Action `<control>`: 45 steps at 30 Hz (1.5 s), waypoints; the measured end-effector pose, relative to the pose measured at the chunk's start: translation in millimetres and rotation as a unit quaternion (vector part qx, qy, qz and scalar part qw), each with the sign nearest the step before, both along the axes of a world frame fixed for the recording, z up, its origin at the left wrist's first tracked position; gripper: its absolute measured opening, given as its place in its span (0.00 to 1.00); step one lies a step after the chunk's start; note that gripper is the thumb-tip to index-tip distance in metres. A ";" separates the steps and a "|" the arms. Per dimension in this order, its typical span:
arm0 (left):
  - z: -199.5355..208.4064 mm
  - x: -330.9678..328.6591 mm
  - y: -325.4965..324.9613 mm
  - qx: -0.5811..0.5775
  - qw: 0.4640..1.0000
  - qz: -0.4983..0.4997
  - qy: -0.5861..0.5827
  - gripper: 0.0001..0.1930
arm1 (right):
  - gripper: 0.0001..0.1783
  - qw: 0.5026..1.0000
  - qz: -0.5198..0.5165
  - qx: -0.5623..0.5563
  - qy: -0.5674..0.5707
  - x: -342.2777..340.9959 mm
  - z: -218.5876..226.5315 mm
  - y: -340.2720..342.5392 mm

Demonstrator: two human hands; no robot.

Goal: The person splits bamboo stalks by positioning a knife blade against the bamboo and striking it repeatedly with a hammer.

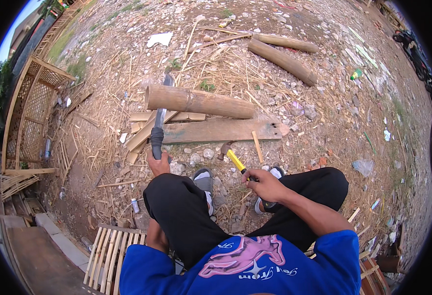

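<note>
My left hand (pixel 160 164) is closed round the dark wrapped handle of a machete (pixel 160 118), whose blade points away from me. A thick bamboo pole section (pixel 201 102) lies crosswise and covers the blade's middle, with metal showing on both sides; whether the blade runs beneath it or into it I cannot tell. Under and in front of the bamboo is a worn wooden plank (pixel 216 131). My right hand (pixel 265 184) grips a claw hammer (pixel 234 160) with a yellow and black handle, its head near the plank's front edge, apart from the bamboo.
Split bamboo strips (pixel 144 129) lie by the plank's left end. Two more bamboo poles (pixel 282 61) rest farther off on stony, straw-strewn ground. A woven lattice panel (pixel 29 113) stands at left. A slatted bamboo seat (pixel 108 255) is beneath me. A clear plastic bag (pixel 363 167) lies at right.
</note>
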State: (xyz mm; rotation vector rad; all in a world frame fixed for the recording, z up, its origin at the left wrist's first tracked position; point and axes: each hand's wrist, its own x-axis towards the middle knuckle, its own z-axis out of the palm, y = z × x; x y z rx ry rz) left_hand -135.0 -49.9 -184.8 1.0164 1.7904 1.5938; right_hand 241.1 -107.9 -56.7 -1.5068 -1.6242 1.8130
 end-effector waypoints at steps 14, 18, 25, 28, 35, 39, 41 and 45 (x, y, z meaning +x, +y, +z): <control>148.9 180.2 91.4 0.157 0.852 -0.323 0.380 0.24 | 0.09 0.994 -0.001 0.105 0.007 82.5 -4.1 -12.2; 171.9 214.1 104.5 0.048 0.850 -0.383 0.360 0.26 | 0.11 0.994 0.003 0.110 0.002 106.7 -2.4 -16.3; 214.3 250.3 134.7 -0.076 0.796 -0.523 0.297 0.30 | 0.12 0.999 -0.018 0.042 0.021 141.2 20.1 -24.2; 237.1 263.2 151.4 -0.275 0.743 -0.565 0.228 0.29 | 0.16 0.993 -0.011 0.118 0.006 150.1 0.2 -29.9; 240.7 300.3 127.5 -0.280 0.840 -0.419 0.203 0.20 | 0.28 0.991 -0.084 0.104 -0.019 151.3 19.9 -38.2; 222.6 293.0 103.7 -0.169 0.870 -0.353 0.301 0.26 | 0.30 0.975 -0.150 0.159 0.040 141.7 23.3 -36.1; 209.0 277.1 95.2 -0.139 0.872 -0.336 0.328 0.27 | 0.30 0.969 -0.190 0.141 0.070 134.4 31.9 -34.4; 208.9 250.2 67.9 -0.126 0.884 -0.307 0.330 0.26 | 0.28 0.943 -0.259 0.176 0.117 108.0 40.8 -36.6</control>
